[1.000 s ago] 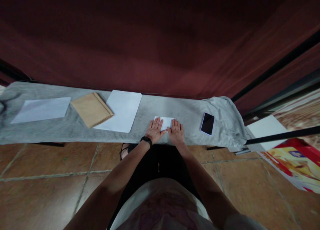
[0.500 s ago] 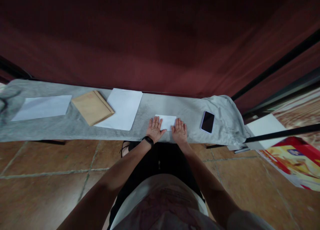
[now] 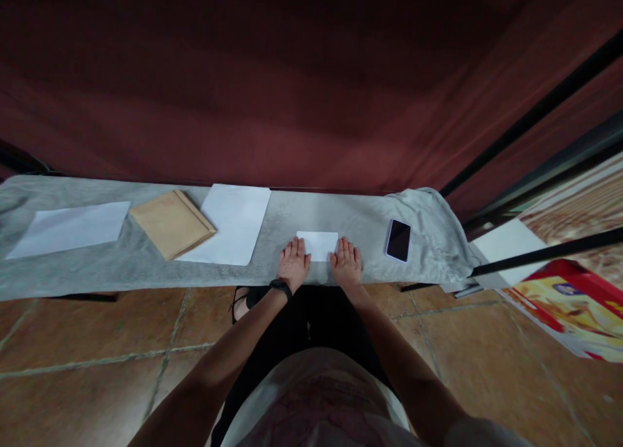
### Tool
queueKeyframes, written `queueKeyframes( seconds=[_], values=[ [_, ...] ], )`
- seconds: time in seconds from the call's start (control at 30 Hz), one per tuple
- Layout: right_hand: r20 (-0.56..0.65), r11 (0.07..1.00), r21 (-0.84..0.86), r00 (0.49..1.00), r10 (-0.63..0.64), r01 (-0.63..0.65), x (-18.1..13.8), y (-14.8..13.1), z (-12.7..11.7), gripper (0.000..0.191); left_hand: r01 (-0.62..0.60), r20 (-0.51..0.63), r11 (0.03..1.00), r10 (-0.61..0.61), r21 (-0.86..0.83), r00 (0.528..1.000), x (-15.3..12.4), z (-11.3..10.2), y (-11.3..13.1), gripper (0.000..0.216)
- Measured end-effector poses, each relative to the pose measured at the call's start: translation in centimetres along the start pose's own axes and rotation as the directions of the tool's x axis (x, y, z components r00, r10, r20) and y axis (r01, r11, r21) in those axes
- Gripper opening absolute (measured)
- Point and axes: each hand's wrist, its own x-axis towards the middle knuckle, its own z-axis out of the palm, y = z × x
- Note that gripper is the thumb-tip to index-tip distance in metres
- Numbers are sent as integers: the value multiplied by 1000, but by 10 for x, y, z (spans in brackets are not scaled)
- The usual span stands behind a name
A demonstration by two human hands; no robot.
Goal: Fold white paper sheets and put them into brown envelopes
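A small white rectangle of paper (image 3: 320, 244) lies flat on the grey cloth in front of me; whether it is folded I cannot tell. My left hand (image 3: 294, 264) rests palm down at its left edge, fingers stretched forward, a black band on the wrist. At the right edge lies my right hand (image 3: 346, 263), also flat, with its fingers pointing away from me. Neither hand grips anything. Left of my hands is a larger white sheet (image 3: 238, 223), partly covered by a stack of brown envelopes (image 3: 172, 223).
The narrow table has a grey cloth (image 3: 287, 207), rumpled at its right end. A phone (image 3: 398, 241) lies to the right, another white sheet (image 3: 71, 228) far left. A dark red curtain (image 3: 292, 109) hangs behind. A red and yellow box (image 3: 572, 304) stands at the lower right.
The view has shifted slightly, so the table sits lower in it. My left hand has drawn a little left off the small paper, uncovering more of it.
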Motion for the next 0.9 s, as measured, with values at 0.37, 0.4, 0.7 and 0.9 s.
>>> queueKeyframes(
  seconds=[0.37,0.4,0.7,0.9],
  values=[
    [-8,1000,-3,1000,13,-13,1,-3,-2,56,401,133,517,-479,-756,868,36,-15,3,49],
    [-9,1000,0,1000,11,-11,1,-4,-3,56,412,164,455,-490,-789,856,37,-15,2,47],
    [23,980,152,991,-135,130,-4,-6,-28,56,346,259,112,-463,-932,848,30,-24,2,34],
    [58,968,191,983,-174,160,6,-17,-49,48,328,317,-59,-461,-943,829,32,-43,7,39]
  ],
)
